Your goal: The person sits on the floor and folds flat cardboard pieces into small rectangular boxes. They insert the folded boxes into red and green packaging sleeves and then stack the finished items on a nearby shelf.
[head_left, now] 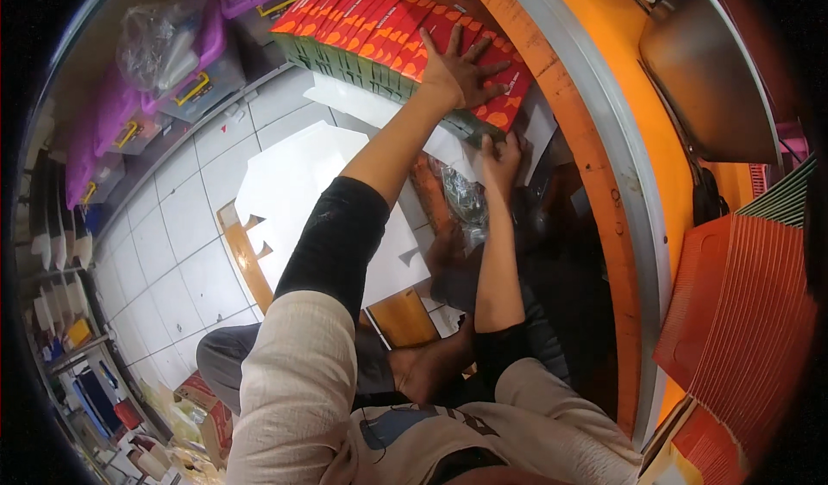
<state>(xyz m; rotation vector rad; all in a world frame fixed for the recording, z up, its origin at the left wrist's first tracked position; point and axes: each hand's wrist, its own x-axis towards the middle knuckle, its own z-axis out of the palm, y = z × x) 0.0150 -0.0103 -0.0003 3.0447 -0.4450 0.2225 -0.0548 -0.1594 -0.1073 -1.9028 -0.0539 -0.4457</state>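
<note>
A long row of red-and-orange cartons with green sides (pixel 366 21) stands packed together at the top of the view. My left hand (pixel 463 73) lies on the top of the row's right end, its fingers spread wide. Just below that end is my right hand (pixel 500 162), its fingers curled at the near corner, beside a white sheet (pixel 453 150) that reaches under the cartons. What the right fingers pinch is hidden. A flat white die-cut cardboard blank (pixel 297 179) lies in front of me, left of the right forearm, partly covered by my left arm.
Crumpled clear plastic (pixel 466 194) lies below my right hand. Purple-lidded storage boxes (pixel 211 67) line the far left. At right runs an orange table with a grey edge (pixel 617 110), carrying a dark pot (pixel 703 80) and a stack of red card blanks (pixel 737 312).
</note>
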